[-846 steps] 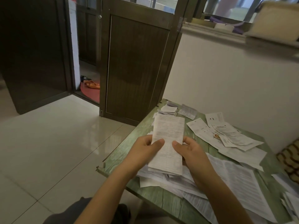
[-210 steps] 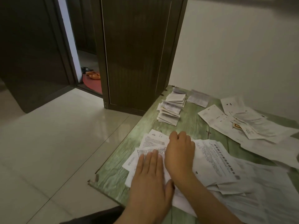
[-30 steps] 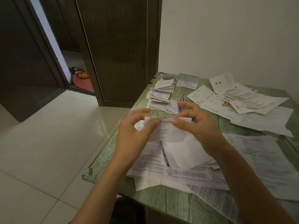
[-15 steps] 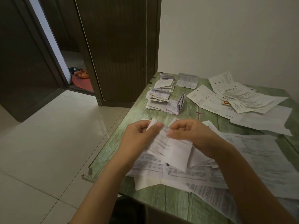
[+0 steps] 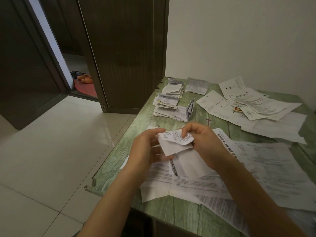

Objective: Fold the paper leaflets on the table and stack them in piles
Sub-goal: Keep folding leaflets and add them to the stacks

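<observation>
Leaflet: small white printed paper leaflet (image 5: 174, 142), above green wood-grain surface (image 5: 119, 159), now doubled shorter than a moment ago.
Hands: left hand (image 5: 145, 147) and right hand (image 5: 203, 144) each pinch it.
Meaning: fold nearly done; far pile of folded leaflets (image 5: 165, 105) likely next.

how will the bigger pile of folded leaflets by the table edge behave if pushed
Probably fans apart: the pile is loose, its leaflets misaligned. Thin paper, so likely light. It sits near the table edge, so some could drop off.

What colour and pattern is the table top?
The table is pale green with a wood-grain pattern, clearest in the head view.
</observation>
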